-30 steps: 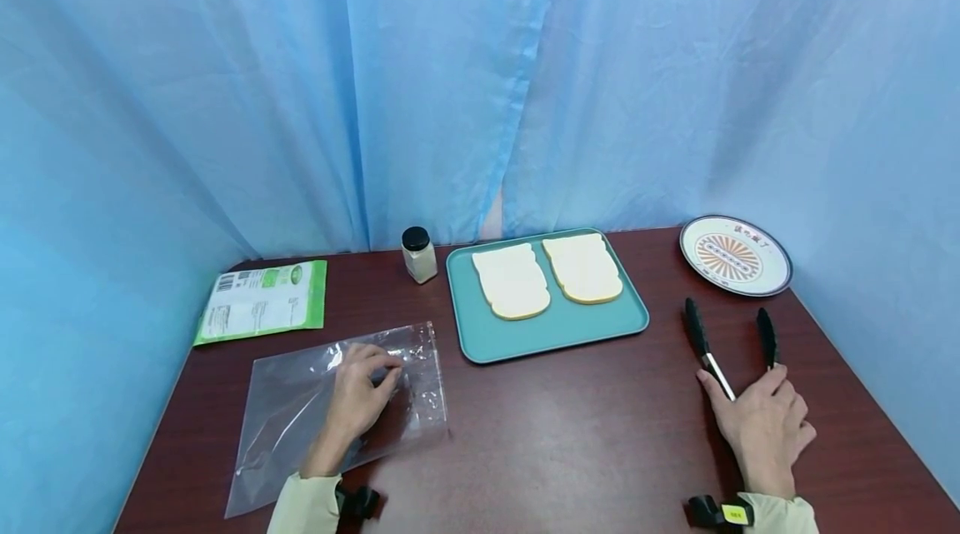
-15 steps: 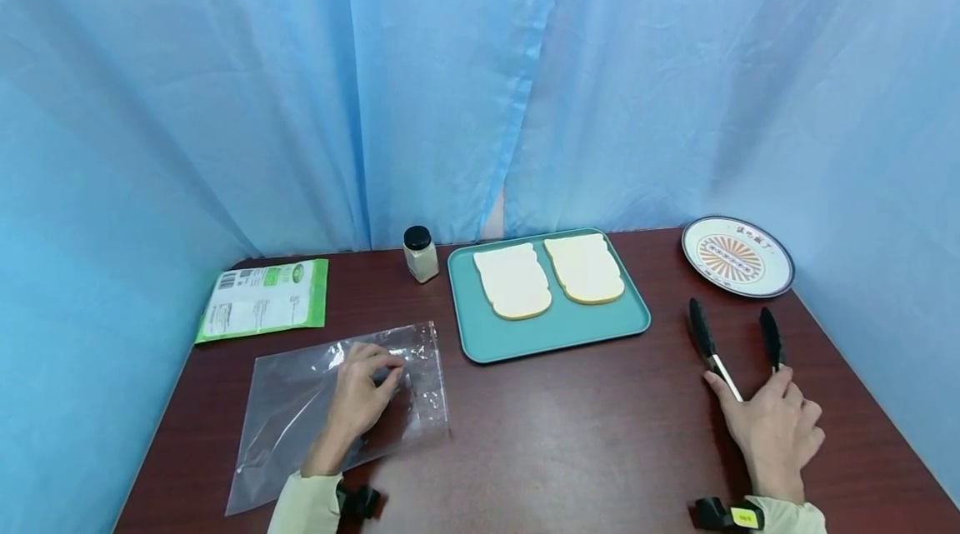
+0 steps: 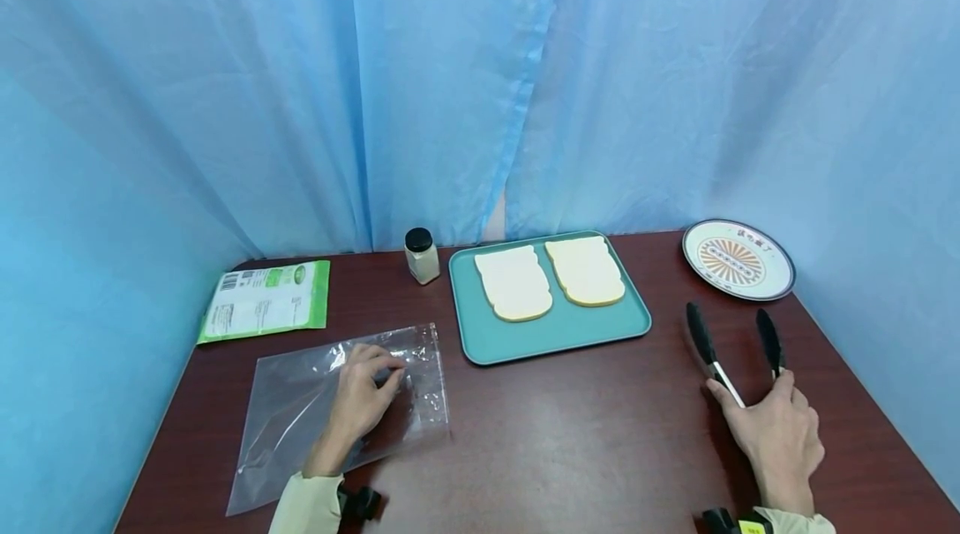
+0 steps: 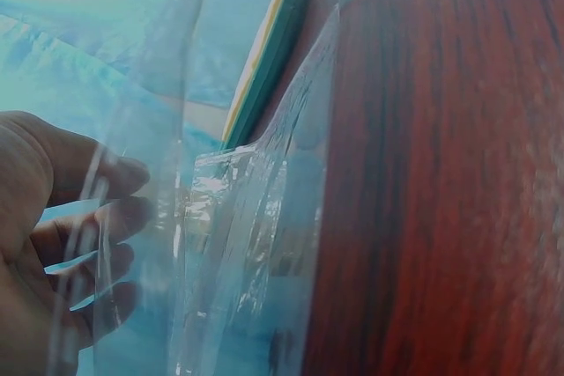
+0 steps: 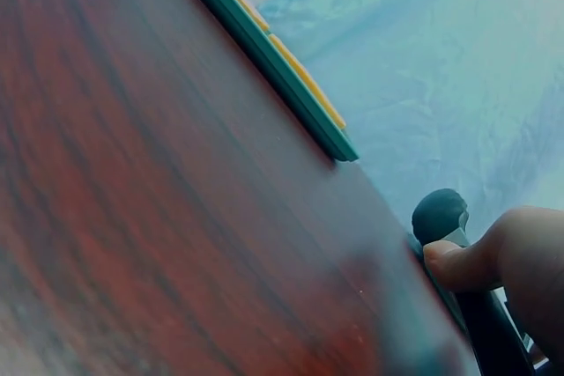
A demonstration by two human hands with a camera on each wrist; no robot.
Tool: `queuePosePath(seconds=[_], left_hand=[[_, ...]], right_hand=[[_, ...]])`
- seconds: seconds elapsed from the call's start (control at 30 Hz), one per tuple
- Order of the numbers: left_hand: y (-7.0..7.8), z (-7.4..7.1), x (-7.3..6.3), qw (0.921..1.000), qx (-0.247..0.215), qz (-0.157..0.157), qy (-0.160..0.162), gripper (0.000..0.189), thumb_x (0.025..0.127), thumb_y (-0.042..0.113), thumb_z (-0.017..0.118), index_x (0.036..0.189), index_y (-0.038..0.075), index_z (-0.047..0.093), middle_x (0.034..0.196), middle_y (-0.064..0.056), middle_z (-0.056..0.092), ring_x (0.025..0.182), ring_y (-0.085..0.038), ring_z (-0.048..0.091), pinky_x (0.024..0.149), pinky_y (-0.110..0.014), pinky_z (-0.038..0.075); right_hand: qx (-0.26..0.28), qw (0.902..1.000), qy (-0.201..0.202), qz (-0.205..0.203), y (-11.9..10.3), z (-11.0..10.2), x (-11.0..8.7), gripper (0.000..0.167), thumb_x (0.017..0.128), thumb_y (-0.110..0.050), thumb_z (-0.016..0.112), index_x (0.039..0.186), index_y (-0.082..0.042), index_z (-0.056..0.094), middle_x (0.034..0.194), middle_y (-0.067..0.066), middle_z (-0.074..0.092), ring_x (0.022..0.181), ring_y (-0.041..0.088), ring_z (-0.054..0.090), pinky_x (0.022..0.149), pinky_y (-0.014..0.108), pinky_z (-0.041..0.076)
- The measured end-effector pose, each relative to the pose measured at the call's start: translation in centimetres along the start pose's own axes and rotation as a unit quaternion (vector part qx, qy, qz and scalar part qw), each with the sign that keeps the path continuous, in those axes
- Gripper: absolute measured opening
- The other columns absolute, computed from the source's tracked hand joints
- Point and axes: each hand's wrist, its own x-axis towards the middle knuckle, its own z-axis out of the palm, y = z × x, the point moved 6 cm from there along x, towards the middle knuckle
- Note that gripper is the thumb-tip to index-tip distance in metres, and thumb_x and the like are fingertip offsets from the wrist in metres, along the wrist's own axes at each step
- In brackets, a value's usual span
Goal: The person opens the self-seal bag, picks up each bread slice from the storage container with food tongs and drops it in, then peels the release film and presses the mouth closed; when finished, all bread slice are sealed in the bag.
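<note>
Head view: at lower left, the left hand (image 3: pixel 358 396) lies over a clear plastic bag (image 3: pixel 281 405) on the surface (image 3: pixel 570 434), thumb and forefinger tips close; whether its fingers pinch the film, I cannot tell. At lower right, the right hand (image 3: pixel 783 438) grips black-ended tongs (image 3: pixel 701 334), their arms spread, below a patterned plate (image 3: pixel 776 271).

Left wrist view: film crosses the fingers at left.

Right wrist view: the thumb presses the tongs at lower right.
</note>
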Motion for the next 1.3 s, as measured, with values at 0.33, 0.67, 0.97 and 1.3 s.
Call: queuePosePath(seconds=[0.33, 0.67, 0.97, 1.3], left_hand=[[0.0, -0.2, 0.0, 1.0000, 0.000, -0.001, 0.004, 0.017, 0.067, -0.009, 0.081, 0.077, 0.004, 0.077, 0.076, -0.001, 0.068, 0.083, -0.020, 0.058, 0.074, -0.037, 0.048], [-0.1, -0.2, -0.1, 0.9999, 0.006, -0.009, -0.002, 0.017, 0.068, -0.008, 0.082, 0.077, 0.005, 0.077, 0.077, -0.002, 0.068, 0.084, -0.020, 0.058, 0.074, -0.038, 0.048], [-0.1, -0.2, -0.1, 0.9998, 0.010, -0.016, -0.006, 0.016, 0.069, -0.008, 0.082, 0.078, 0.005, 0.077, 0.078, -0.002, 0.068, 0.085, -0.020, 0.058, 0.075, -0.039, 0.049], [0.1, -0.2, 0.1, 0.9999, 0.009, -0.014, -0.005, 0.016, 0.069, -0.008, 0.082, 0.078, 0.005, 0.077, 0.078, -0.003, 0.068, 0.085, -0.019, 0.058, 0.074, -0.038, 0.049]], right_hand=[[0.013, 0.9995, -0.028, 0.006, -0.6, -0.6, -0.7, 0.122, 0.080, -0.081, 0.056, 0.158, 0.001, 0.010, 0.147, 0.043, 0.029, 0.113, 0.064, 0.043, 0.079, 0.072, 0.041], [0.010, 0.9996, 0.002, -0.028, -1.6, -1.1, -1.2, 0.120, 0.081, -0.080, 0.056, 0.156, 0.005, 0.015, 0.140, 0.044, 0.035, 0.107, 0.063, 0.048, 0.078, 0.070, 0.043], [0.025, 0.9969, 0.030, -0.069, -2.9, -1.1, -1.8, 0.117, 0.081, -0.078, 0.058, 0.156, 0.003, 0.018, 0.126, 0.044, 0.048, 0.101, 0.060, 0.054, 0.075, 0.067, 0.044], [0.000, 0.9909, 0.007, -0.135, -5.4, -0.6, -2.7, 0.117, 0.081, -0.079, 0.057, 0.157, 0.002, 0.018, 0.124, 0.039, 0.050, 0.096, 0.057, 0.058, 0.067, 0.065, 0.047]])
